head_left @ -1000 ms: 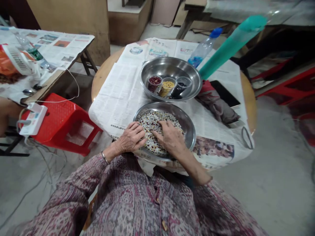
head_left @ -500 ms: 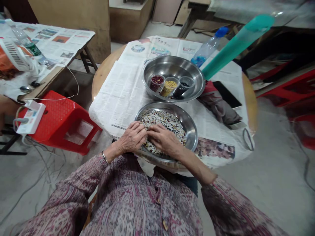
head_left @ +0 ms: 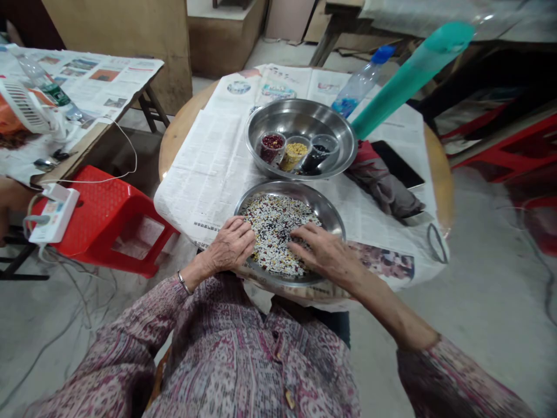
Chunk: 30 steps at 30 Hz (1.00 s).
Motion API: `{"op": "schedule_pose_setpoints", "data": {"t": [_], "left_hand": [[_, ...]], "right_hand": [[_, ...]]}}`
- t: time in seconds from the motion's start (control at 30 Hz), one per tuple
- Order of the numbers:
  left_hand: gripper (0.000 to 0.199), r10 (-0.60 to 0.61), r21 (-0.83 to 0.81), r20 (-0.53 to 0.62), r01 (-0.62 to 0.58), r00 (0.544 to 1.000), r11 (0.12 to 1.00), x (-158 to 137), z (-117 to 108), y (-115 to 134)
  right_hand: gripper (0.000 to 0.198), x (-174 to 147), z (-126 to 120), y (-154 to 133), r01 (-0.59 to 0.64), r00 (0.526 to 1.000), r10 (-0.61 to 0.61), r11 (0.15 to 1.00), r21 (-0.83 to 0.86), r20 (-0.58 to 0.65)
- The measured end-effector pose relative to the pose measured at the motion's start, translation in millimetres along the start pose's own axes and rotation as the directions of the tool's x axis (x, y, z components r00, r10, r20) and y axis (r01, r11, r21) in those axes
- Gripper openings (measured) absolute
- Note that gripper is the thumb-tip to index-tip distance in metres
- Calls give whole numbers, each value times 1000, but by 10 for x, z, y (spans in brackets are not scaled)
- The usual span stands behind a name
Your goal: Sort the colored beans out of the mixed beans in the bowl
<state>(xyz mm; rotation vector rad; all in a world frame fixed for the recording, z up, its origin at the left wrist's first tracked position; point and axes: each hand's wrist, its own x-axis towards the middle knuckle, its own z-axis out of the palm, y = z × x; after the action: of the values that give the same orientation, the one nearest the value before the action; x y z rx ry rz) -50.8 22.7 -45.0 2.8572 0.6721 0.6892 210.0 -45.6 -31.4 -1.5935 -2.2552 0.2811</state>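
Note:
A shallow steel basin (head_left: 335,219) in front of me holds a spread of white grains (head_left: 275,247) mixed with black, yellow and dark red beans. My left hand (head_left: 231,245) grips the left rim of this basin, fingers curled over the edge. Over its right side, my right hand (head_left: 324,252) has its fingers somewhat apart, with the tips down at the mixed grains. Just behind stands a deeper steel bowl (head_left: 300,109). Inside it are three clear cups: one of dark red beans (head_left: 272,145), one of yellow beans (head_left: 296,154) and one of black beans (head_left: 321,152).
Newspaper (head_left: 195,157) covers the round table. Behind and right are a water bottle (head_left: 361,81), a long green tube (head_left: 413,75), a crumpled cloth (head_left: 383,186) and a black phone-like slab (head_left: 399,165). A power strip (head_left: 55,215) lies on a red stool (head_left: 111,215) at left.
My right hand has moved right across the grains, away from my left hand, uncovering the middle of the basin. My left hand stays at the rim.

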Motion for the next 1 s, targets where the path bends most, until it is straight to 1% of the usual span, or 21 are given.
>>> {"op": "schedule_pose_setpoints", "data": {"t": [0.07,0.1,0.17,0.23,0.3,0.4,0.47,0.5,0.53,0.6,0.63,0.7,0.8,0.87,0.93,1.0], "left_hand": [[27,-14,-3,24,14,1000,1000,10,-22,10],[27,-20,-4,32,20,999,1000,15,-31,14],[28,-27,-5,33,27,999,1000,22,-42,19],[28,-30,-6,23,30,999,1000,23,-42,18],[28,-24,-11,18,25,1000,1000,20,-33,14],[26,-13,-22,-4,13,1000,1000,13,-12,5],[24,-19,-34,-34,18,999,999,9,2,3],[22,-26,-40,-47,24,999,999,7,7,4],[20,-34,-44,-57,31,998,999,5,10,7],[18,-53,-41,-65,50,996,998,1,11,15],[17,-62,-34,-67,60,996,998,-1,10,19],[16,-73,-29,-70,71,995,997,-7,7,25],[15,-58,-44,-77,55,995,998,-15,11,22],[14,-50,-53,-73,46,996,998,-21,21,11],[14,-54,-59,-63,50,997,997,-27,32,0],[15,-54,-66,-53,51,997,997,-29,38,-6]], "right_hand": [[31,-67,43,-187,46,999,-49,994,96,20],[33,-66,77,-264,74,996,-80,989,131,43],[29,-2,149,-344,115,990,-128,979,166,67],[25,115,197,-308,106,991,-116,984,146,61],[29,251,207,-193,49,998,-52,994,99,26],[30,461,185,-41,-17,996,23,998,64,-87],[28,594,183,-43,-9,988,17,999,51,-151],[26,653,190,-79,5,987,1,999,38,-161],[26,705,202,-133,25,988,-21,999,23,-153],[30,768,228,-263,87,992,-85,996,16,-92],[32,775,237,-324,132,990,-130,991,30,-49],[35,734,232,-401,231,972,-233,970,79,27],[28,574,149,-361,348,927,-361,930,118,105],[17,454,46,-244,362,921,-370,928,86,121],[11,357,-80,-106,319,942,-321,947,35,93],[9,278,-212,-7,250,966,-251,968,28,68]]}}
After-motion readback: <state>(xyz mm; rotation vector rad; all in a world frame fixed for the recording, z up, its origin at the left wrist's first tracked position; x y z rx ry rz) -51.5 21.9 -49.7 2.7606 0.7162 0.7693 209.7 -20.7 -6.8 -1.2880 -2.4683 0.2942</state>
